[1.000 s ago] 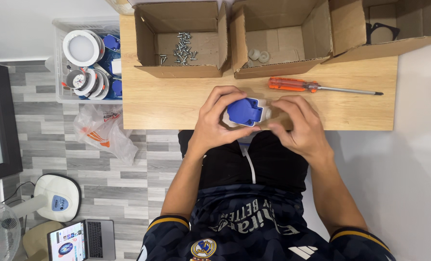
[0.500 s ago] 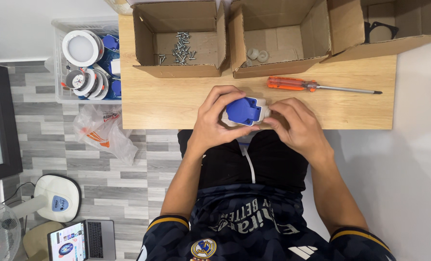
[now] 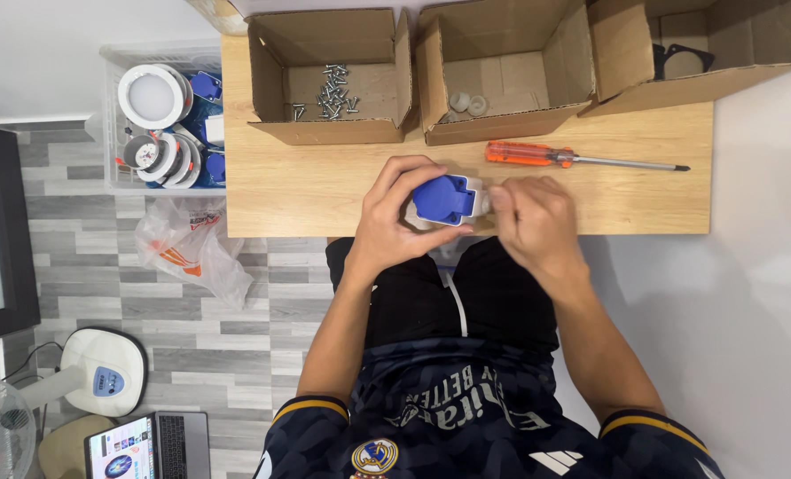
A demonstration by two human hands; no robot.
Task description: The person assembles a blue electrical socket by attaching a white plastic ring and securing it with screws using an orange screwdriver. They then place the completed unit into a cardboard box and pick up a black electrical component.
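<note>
Blue plastic socket housing with white base [image 3: 446, 199]: one piece, held just above the near edge of the light wooden tabletop [image 3: 325, 182], in front of the torso. Left hand [image 3: 395, 217] wraps it from the left, fingers curled closed around its body, thumb underneath. Right hand [image 3: 533, 217] touches its right end; fingertips [image 3: 499, 197] pinched together against the white part. Whether they hold a small part cannot be told.

Count on table:
- Open brown cardboard boxes: three, in a row along the far edge. Left box [image 3: 276, 89] holds a loose heap of silver screws [image 3: 329, 91], too many and too small to count. Middle box [image 3: 502, 89] holds two small whitish round parts [image 3: 466, 104]. Right box [image 3: 706, 62] holds one dark flat ring-like piece [image 3: 684, 60].
- Orange-handled screwdriver [image 3: 582, 159]: one, lying flat between the boxes and the hands, tip pointing right, apart from both hands.

Left of the table: one clear plastic bin [image 3: 112, 115] with white round and blue parts; one crumpled clear plastic bag [image 3: 191, 248] on the grey wood-pattern floor [image 3: 103, 302]. Near bottom left: one white fan base [image 3: 103, 372], one open laptop [image 3: 147, 443]. White wall at right.
</note>
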